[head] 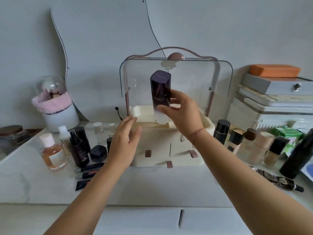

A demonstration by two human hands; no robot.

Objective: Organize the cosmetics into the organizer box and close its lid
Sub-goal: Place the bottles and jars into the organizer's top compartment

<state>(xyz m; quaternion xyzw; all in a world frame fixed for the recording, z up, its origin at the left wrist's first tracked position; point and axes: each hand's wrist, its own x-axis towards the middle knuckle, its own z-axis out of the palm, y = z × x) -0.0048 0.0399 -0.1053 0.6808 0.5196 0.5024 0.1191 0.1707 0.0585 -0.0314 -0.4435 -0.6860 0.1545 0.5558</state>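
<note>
Midway over the open organizer box [172, 145], the right hand [183, 112] holds a tall dark bottle [160, 94] upright, its grip closed around the lower half where purple fades to clear, the base hanging just above the cream tray. The left hand [126, 141] hovers beside the box's near left corner, fingers spread wide and holding nothing. The clear lid [220, 78] stands raised behind the bottle. The bottle looks rigid, smooth and probably glass, so likely weighty, slippery and breakable; a hold around the middle of its body, as here, seems the safest purchase. More bottles [79, 148] wait on the worktop [50, 184] to the left and others [250, 146] to the right, with tubes [89, 170] lying near the front. The tray's compartments are hidden behind the hand and bottle, the label is too blurred to read, and the far right items are cut off at the frame's edge.
</note>
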